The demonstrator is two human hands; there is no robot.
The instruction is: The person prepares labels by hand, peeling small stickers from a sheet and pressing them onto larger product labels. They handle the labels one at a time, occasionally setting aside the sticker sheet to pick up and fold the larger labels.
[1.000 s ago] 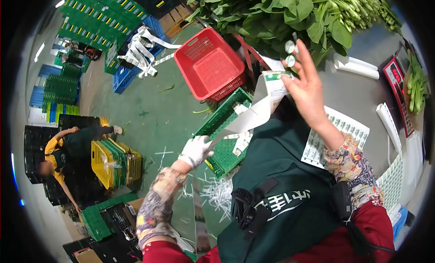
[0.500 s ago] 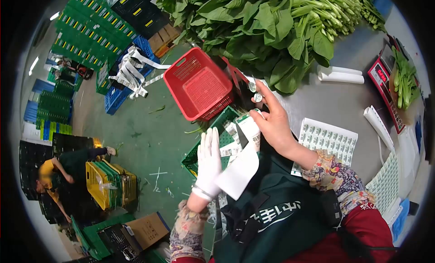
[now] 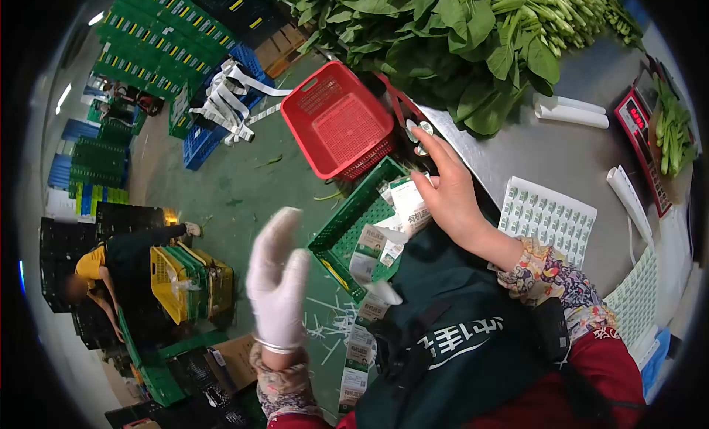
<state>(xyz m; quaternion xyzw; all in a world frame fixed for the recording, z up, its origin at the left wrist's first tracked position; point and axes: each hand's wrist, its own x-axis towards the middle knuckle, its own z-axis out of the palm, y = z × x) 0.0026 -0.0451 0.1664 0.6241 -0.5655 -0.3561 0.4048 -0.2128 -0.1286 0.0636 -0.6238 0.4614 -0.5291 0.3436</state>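
Observation:
My left hand (image 3: 277,285), in a white glove, is raised left of the green crate (image 3: 341,221), thumb apart from the fingers and nothing in it. My bare right hand (image 3: 454,200) has its thumb on the top of a printed label strip (image 3: 410,206); its other fingers are partly hidden. Small round stickers (image 3: 424,128) cling to its fingertips. More of the printed strip (image 3: 360,355) hangs over the crate's edge and down past my apron.
Leafy greens (image 3: 450,52) are piled on the metal table (image 3: 509,145), with a sticker sheet (image 3: 546,218), paper rolls (image 3: 570,111) and a red scale (image 3: 641,145) bearing greens. A red basket (image 3: 336,122) stands beyond the crate. At left, a person (image 3: 94,266) bends near yellow crates (image 3: 173,281).
My left hand has come away from the label strip and moved left and down. The white paper flap has dropped toward the crate. My right hand stays by the label.

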